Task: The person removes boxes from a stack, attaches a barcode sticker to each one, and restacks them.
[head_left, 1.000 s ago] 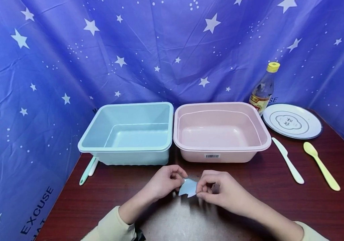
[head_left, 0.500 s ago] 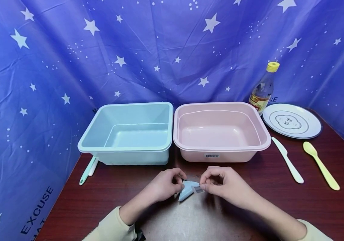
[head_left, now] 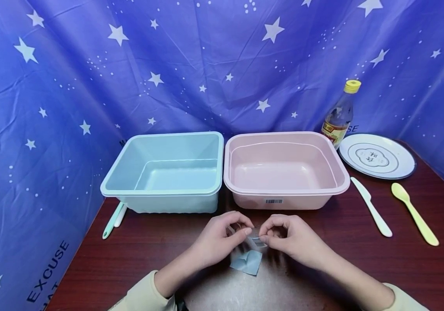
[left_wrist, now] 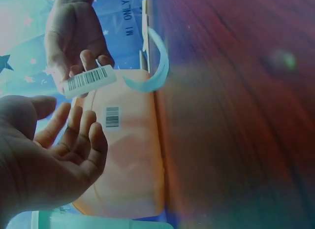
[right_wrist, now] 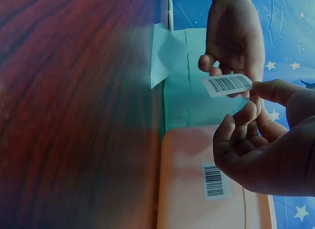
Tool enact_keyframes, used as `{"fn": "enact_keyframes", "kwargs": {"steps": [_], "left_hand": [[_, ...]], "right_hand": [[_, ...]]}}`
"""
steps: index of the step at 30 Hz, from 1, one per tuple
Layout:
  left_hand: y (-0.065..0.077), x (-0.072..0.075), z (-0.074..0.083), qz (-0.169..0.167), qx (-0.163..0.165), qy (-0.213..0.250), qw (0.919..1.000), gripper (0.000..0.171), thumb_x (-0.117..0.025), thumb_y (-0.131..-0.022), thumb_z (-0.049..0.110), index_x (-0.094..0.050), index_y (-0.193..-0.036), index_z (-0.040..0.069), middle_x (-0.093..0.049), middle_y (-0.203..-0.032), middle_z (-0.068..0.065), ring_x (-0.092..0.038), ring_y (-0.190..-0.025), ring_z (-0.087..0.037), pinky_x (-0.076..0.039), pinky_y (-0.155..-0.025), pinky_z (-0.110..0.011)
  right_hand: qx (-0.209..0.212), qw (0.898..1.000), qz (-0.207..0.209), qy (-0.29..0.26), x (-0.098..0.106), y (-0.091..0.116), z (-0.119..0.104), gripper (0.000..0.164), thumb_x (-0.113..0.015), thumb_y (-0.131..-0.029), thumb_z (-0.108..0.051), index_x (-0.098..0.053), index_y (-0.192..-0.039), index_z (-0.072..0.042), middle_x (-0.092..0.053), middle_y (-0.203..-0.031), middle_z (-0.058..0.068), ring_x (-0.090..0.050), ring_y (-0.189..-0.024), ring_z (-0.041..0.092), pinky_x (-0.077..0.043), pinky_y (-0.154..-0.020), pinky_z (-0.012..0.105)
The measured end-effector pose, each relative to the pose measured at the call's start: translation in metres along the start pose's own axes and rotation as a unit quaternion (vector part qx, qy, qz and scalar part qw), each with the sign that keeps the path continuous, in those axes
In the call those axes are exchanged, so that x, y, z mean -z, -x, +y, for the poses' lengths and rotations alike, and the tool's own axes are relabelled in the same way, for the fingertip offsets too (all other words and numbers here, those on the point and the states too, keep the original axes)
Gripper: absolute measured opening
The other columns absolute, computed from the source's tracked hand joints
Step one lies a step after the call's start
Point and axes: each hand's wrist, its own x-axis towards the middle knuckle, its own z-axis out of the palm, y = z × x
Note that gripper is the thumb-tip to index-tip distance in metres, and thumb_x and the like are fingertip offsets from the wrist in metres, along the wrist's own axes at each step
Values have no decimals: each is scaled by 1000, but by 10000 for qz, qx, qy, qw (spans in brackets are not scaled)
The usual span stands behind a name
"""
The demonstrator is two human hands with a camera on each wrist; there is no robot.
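The right hand point(head_left: 293, 239) pinches one end of a small barcode sticker point(right_wrist: 229, 84) between thumb and finger. The same sticker point(left_wrist: 91, 81) stretches across toward the left hand in the left wrist view. My left hand point(head_left: 222, 237) is close to the sticker's free end, its fingers loosely bent and its thumb apart from them, holding nothing. Below the left fingertips is a creased, pale blue piece of paper point(head_left: 247, 262), which shows as a curved strip point(left_wrist: 156, 66) in the left wrist view and a folded flap point(right_wrist: 165, 54) in the right.
A light blue basin point(head_left: 159, 192) and a pink basin point(head_left: 284, 191) with its own barcode label point(head_left: 274, 201) stand behind the hands. To the right lie a white knife point(head_left: 371, 207), a yellow spoon point(head_left: 416, 216) and a plate point(head_left: 397, 160), with a yellow-capped bottle point(head_left: 338, 116) behind.
The sticker has come off the pale blue paper and stays in the right hand. The left hand has let go of the paper, which has dropped, and has moved right toward the sticker.
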Motion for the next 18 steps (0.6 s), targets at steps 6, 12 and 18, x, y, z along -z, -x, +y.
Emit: {"fn": "enact_keyframes", "kwargs": {"steps": [6, 12, 18], "left_hand": [[1, -2, 5, -242, -296, 20, 9993, 5, -73, -94, 16, -72, -98, 14, -64, -90, 9, -58, -79, -4, -52, -65, -22], [1, -3, 2, -163, -634, -249, 9975, 4, -76, -90, 10, -72, -91, 10, -64, -85, 7, -56, -77, 0, -51, -63, -20], [2, -4, 2, -90, -599, -349, 9976, 7, -76, -87, 5, -72, -87, 11, -65, -82, 7, -56, -74, 2, -51, -64, -20]], "right_hand": [[-29, 10000, -11, 15, -1, 0, 0, 8, -75, -90, -12, -72, -89, -18, -62, -80, -7, -57, -74, 8, -49, -65, 24], [27, 10000, -33, 30, -2, 1, -1, 8, -75, -90, -12, -72, -90, -19, -62, -80, -8, -57, -75, 8, -49, -66, 24], [10, 10000, -22, 30, -2, 1, -2, 9, -75, -89, -11, -73, -91, -19, -63, -82, -7, -57, -76, 8, -49, -67, 24]]}}
